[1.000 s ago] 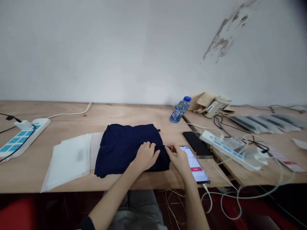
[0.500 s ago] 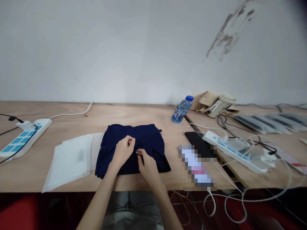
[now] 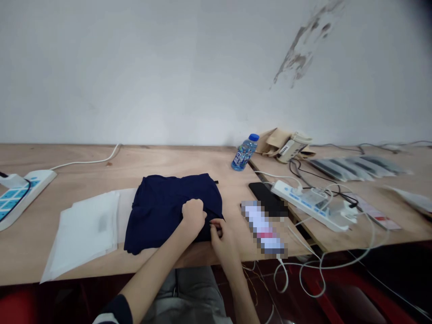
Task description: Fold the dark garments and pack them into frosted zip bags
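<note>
A folded navy garment (image 3: pixel 168 202) lies on the wooden table in front of me, its lower layers spread and slightly wrinkled. My left hand (image 3: pixel 195 216) is closed in a fist over its lower right part, gripping the cloth, with the fingertips turned away from view. Close beside it, my right hand (image 3: pixel 222 236) has bent fingers pinching the cloth at the garment's lower right corner. A small dark tab sticks out at the garment's upper right edge.
A stack of translucent plastic bags (image 3: pixel 86 225) lies left of the garment. To the right are a black phone (image 3: pixel 268 198), a blurred-out lit phone (image 3: pixel 263 227), a blue-capped bottle (image 3: pixel 245 153) and a power strip (image 3: pixel 310 204) with cables. Another power strip (image 3: pixel 25 193) sits far left.
Both hands have moved right and toward the garment's lower right corner. My left hand has turned into a fist with its back up. The view has swung somewhat to the right.
</note>
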`<action>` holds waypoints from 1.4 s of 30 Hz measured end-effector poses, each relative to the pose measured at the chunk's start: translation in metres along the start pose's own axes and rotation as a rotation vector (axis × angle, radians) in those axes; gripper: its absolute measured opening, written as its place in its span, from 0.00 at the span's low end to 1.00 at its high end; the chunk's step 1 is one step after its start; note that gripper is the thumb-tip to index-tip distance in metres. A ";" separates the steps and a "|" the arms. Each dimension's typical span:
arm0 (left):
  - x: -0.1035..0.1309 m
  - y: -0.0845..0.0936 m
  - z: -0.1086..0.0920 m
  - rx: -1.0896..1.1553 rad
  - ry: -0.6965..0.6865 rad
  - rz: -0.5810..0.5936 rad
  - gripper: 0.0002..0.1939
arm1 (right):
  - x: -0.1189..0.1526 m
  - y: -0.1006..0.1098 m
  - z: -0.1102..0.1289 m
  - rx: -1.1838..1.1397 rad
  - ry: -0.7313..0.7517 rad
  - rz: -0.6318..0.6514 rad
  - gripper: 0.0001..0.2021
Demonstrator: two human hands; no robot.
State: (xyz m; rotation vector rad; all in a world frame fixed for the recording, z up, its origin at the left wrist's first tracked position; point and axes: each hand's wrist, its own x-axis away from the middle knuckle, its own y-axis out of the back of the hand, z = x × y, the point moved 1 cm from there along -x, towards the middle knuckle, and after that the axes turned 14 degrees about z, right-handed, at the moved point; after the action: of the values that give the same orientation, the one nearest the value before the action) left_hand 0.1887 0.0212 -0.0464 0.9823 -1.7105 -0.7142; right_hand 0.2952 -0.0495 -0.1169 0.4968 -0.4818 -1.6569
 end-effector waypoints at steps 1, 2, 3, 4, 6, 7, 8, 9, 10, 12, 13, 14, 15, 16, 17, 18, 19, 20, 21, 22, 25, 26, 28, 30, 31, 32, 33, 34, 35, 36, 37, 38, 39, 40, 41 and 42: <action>0.000 0.000 0.003 0.018 -0.027 -0.016 0.11 | 0.000 -0.003 0.002 0.010 0.010 0.007 0.14; 0.000 0.001 0.009 0.036 -0.052 -0.034 0.10 | 0.000 -0.005 0.005 0.017 0.021 0.009 0.14; 0.001 0.004 0.015 0.059 -0.076 -0.048 0.10 | 0.001 -0.005 0.009 0.024 0.031 -0.004 0.14; 0.002 0.007 0.024 0.084 -0.101 -0.055 0.09 | 0.001 -0.006 0.014 0.028 0.045 -0.018 0.15; 0.005 0.016 0.045 0.138 -0.162 -0.054 0.09 | 0.004 -0.005 0.025 0.030 0.086 -0.024 0.15; 0.007 0.021 0.058 0.165 -0.194 -0.048 0.10 | 0.005 -0.005 0.032 0.028 0.117 -0.010 0.15; 0.009 0.026 0.072 0.190 -0.223 -0.038 0.13 | 0.007 -0.006 0.039 0.025 0.155 0.017 0.15; 0.011 0.031 0.087 0.215 -0.245 -0.028 0.15 | 0.010 -0.009 0.047 0.024 0.198 0.054 0.15; 0.012 0.035 0.102 0.240 -0.257 -0.020 0.16 | 0.013 -0.013 0.054 0.026 0.247 0.099 0.15; 0.016 0.040 0.131 0.283 -0.250 -0.017 0.17 | 0.021 -0.025 0.068 0.041 0.346 0.187 0.16; 0.018 0.040 0.144 0.301 -0.235 -0.023 0.16 | 0.026 -0.033 0.074 0.057 0.391 0.232 0.16; 0.020 0.039 0.155 0.315 -0.213 -0.034 0.16 | 0.031 -0.041 0.079 0.082 0.427 0.276 0.17; 0.021 0.038 0.165 0.325 -0.184 -0.048 0.14 | 0.035 -0.051 0.083 0.118 0.454 0.316 0.18; 0.023 0.036 0.173 0.331 -0.151 -0.066 0.12 | 0.040 -0.060 0.085 0.162 0.473 0.351 0.19; 0.025 0.033 0.179 0.331 -0.113 -0.086 0.10 | 0.044 -0.069 0.087 0.212 0.486 0.383 0.19; 0.028 0.030 0.184 0.327 -0.072 -0.107 0.07 | 0.048 -0.077 0.087 0.261 0.496 0.409 0.20; 0.030 0.027 0.186 0.320 -0.033 -0.128 0.05 | 0.051 -0.083 0.086 0.303 0.504 0.429 0.20; 0.033 0.024 0.187 0.312 0.004 -0.147 0.06 | 0.053 -0.087 0.085 0.331 0.513 0.444 0.21; 0.037 0.022 0.186 0.298 0.043 -0.171 0.07 | 0.054 -0.090 0.084 0.340 0.523 0.456 0.21; 0.040 0.020 0.183 0.275 0.084 -0.205 0.09 | 0.054 -0.091 0.082 0.330 0.533 0.462 0.20; 0.051 0.018 0.161 0.184 0.154 -0.352 0.09 | 0.050 -0.083 0.078 0.191 0.525 0.418 0.18; 0.053 0.018 0.150 0.158 0.144 -0.391 0.08 | 0.048 -0.078 0.077 0.126 0.506 0.385 0.18; 0.054 0.016 0.126 0.123 0.086 -0.387 0.07 | 0.045 -0.067 0.075 0.009 0.452 0.297 0.20; 0.048 0.014 0.104 0.080 0.066 -0.296 0.11 | 0.042 -0.056 0.072 -0.066 0.391 0.203 0.19; 0.044 0.012 0.094 0.049 0.080 -0.242 0.14 | 0.041 -0.051 0.070 -0.089 0.360 0.161 0.18; 0.039 0.011 0.087 0.017 0.101 -0.193 0.16 | 0.040 -0.047 0.068 -0.106 0.329 0.128 0.16; 0.034 0.010 0.081 -0.010 0.122 -0.157 0.17 | 0.038 -0.043 0.066 -0.118 0.300 0.105 0.15; 0.029 0.009 0.078 -0.030 0.136 -0.137 0.17 | 0.037 -0.040 0.063 -0.127 0.274 0.091 0.15; 0.025 0.009 0.076 -0.043 0.142 -0.125 0.15 | 0.036 -0.037 0.060 -0.134 0.251 0.085 0.14; 0.022 0.008 0.076 -0.049 0.140 -0.119 0.14 | 0.036 -0.035 0.057 -0.139 0.232 0.080 0.14; 0.019 0.008 0.076 -0.052 0.136 -0.115 0.12 | 0.035 -0.033 0.055 -0.143 0.217 0.080 0.14; 0.018 0.008 0.078 -0.052 0.131 -0.112 0.10 | 0.034 -0.033 0.052 -0.149 0.206 0.082 0.14; 0.017 0.008 0.080 -0.054 0.127 -0.109 0.10 | 0.034 -0.032 0.050 -0.155 0.196 0.083 0.14; 0.017 0.008 0.082 -0.054 0.121 -0.107 0.09 | 0.033 -0.033 0.048 -0.161 0.190 0.089 0.14; 0.017 0.008 0.083 -0.053 0.116 -0.106 0.09 | 0.033 -0.033 0.047 -0.166 0.185 0.096 0.14; 0.017 0.008 0.085 -0.051 0.108 -0.105 0.09 | 0.032 -0.034 0.046 -0.172 0.182 0.105 0.14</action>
State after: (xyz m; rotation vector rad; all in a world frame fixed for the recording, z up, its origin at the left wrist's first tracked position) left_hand 0.1034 0.0114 -0.0598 1.0628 -1.5489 -0.7554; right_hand 0.2370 -0.0751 -0.1007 0.4816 -0.2252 -1.5206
